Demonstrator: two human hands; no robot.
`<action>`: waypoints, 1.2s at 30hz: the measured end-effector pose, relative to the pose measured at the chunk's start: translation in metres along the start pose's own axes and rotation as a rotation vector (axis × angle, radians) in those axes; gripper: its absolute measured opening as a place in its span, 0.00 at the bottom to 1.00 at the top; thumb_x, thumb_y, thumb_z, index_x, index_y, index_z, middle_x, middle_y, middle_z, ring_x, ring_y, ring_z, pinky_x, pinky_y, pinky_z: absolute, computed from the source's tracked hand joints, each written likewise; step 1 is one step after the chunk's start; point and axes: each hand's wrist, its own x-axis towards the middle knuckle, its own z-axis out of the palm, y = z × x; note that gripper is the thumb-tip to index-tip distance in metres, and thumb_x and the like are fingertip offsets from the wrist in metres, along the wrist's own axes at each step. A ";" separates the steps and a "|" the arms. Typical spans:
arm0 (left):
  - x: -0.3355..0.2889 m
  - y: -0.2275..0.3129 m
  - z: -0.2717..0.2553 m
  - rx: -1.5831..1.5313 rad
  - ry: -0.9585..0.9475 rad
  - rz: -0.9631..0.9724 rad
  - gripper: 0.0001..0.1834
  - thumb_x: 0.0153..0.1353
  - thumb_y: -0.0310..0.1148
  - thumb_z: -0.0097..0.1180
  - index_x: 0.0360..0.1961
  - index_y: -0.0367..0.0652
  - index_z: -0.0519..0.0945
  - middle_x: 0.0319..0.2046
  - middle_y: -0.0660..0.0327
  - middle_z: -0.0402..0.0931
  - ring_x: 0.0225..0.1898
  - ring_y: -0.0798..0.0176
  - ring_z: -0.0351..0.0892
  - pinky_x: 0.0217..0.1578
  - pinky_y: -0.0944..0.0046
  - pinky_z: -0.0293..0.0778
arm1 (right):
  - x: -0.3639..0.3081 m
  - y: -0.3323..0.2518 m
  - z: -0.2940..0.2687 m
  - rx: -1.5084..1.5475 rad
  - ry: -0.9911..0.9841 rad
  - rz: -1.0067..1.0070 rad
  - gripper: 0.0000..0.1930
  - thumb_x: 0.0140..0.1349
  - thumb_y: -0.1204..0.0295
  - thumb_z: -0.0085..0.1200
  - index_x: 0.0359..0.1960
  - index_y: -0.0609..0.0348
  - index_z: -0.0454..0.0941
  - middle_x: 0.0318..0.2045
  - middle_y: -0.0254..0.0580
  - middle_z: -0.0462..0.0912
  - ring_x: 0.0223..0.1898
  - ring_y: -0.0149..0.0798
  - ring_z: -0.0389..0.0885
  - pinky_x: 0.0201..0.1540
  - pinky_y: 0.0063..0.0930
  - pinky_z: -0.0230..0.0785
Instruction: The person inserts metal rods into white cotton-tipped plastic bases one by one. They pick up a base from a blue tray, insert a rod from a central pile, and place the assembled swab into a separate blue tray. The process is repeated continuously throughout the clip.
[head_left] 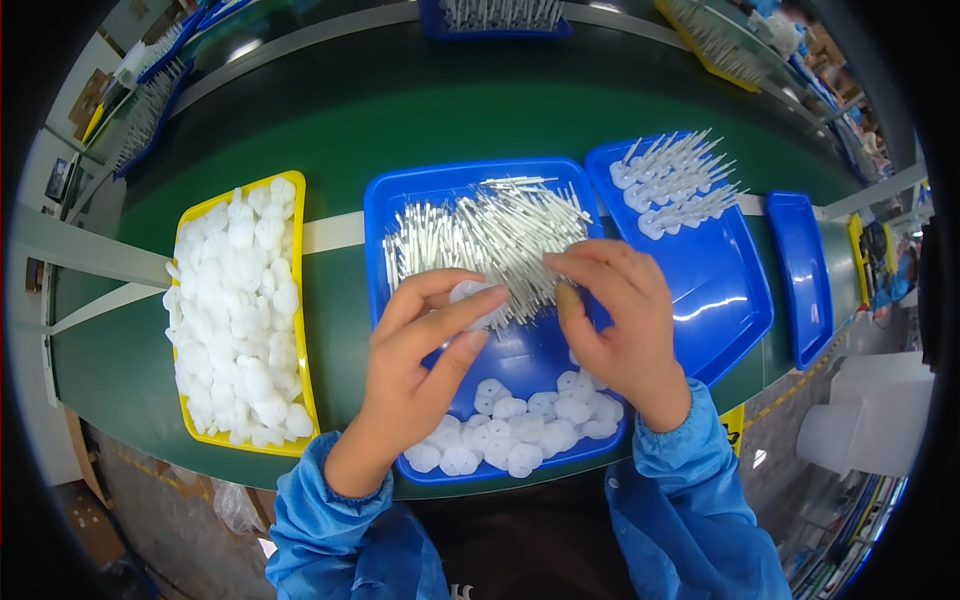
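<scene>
My left hand [405,355] is closed, pinching a translucent white plastic disc [468,291] between thumb and fingers. Close to it, my right hand [630,325] has its thumb and fingertips drawn together over the sticks; whatever they pinch is too small to make out. Both hands are above a blue tray [376,215]. A heap of thin white sticks with metallic ends [480,235] fills the far part of this tray. Along its near side lie loose white discs [520,430], some with a small centre hole.
A yellow tray [304,350] at left is heaped with white plastic pieces [235,320]. At right, another blue tray [720,300] holds rows of discs with upright sticks [680,185]. Beyond it lies a narrow blue tray [805,285]. More stick-filled trays stand around the green table [330,130].
</scene>
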 end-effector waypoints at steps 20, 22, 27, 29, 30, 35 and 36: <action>0.000 -0.006 0.006 -0.089 0.022 -0.139 0.39 0.65 0.08 0.54 0.76 0.45 0.81 0.62 0.55 0.72 0.57 0.64 0.80 0.52 0.67 0.87 | 0.053 0.055 0.043 -0.449 -0.138 0.054 0.04 0.62 0.68 0.68 0.31 0.51 0.88 0.30 0.36 0.88 0.36 0.46 0.87 0.49 0.48 0.67; 0.000 -0.005 0.003 -0.068 0.039 -0.163 0.41 0.63 0.08 0.56 0.76 0.47 0.82 0.60 0.55 0.73 0.56 0.64 0.80 0.51 0.68 0.86 | 0.060 0.050 0.044 -0.403 -0.180 0.095 0.03 0.62 0.69 0.68 0.31 0.51 0.88 0.31 0.36 0.89 0.37 0.45 0.88 0.50 0.47 0.69; 0.001 -0.006 0.002 -0.126 0.085 -0.224 0.38 0.63 0.08 0.58 0.74 0.46 0.83 0.57 0.57 0.75 0.54 0.64 0.81 0.52 0.69 0.87 | 0.045 0.014 0.009 0.186 -0.165 0.216 0.04 0.60 0.74 0.73 0.34 0.52 0.90 0.35 0.35 0.93 0.40 0.41 0.91 0.49 0.41 0.74; 0.001 -0.004 0.001 -0.131 0.078 -0.238 0.33 0.67 0.10 0.60 0.73 0.41 0.83 0.55 0.59 0.76 0.54 0.67 0.82 0.47 0.71 0.85 | 0.030 -0.001 0.002 0.325 -0.182 0.118 0.07 0.58 0.75 0.75 0.38 0.51 0.92 0.35 0.34 0.93 0.38 0.39 0.91 0.48 0.38 0.75; 0.001 -0.003 0.001 -0.127 0.069 -0.246 0.30 0.69 0.11 0.61 0.72 0.39 0.83 0.55 0.60 0.76 0.54 0.69 0.82 0.45 0.72 0.85 | 0.024 -0.006 0.001 0.399 -0.184 0.073 0.10 0.57 0.76 0.76 0.40 0.51 0.93 0.35 0.34 0.93 0.38 0.39 0.91 0.47 0.36 0.76; -0.004 -0.006 0.001 -0.149 0.081 -0.239 0.25 0.70 0.13 0.62 0.68 0.33 0.83 0.55 0.59 0.78 0.55 0.66 0.87 0.48 0.71 0.86 | 0.007 -0.008 0.018 0.319 -0.156 0.004 0.13 0.58 0.76 0.74 0.45 0.50 0.94 0.32 0.32 0.92 0.33 0.38 0.89 0.43 0.35 0.76; -0.004 -0.005 0.001 -0.161 0.092 -0.241 0.25 0.71 0.13 0.62 0.68 0.32 0.83 0.55 0.58 0.78 0.55 0.65 0.87 0.49 0.71 0.87 | 0.007 -0.009 0.018 0.311 -0.150 0.006 0.13 0.58 0.75 0.74 0.45 0.51 0.95 0.31 0.32 0.92 0.32 0.38 0.89 0.42 0.35 0.76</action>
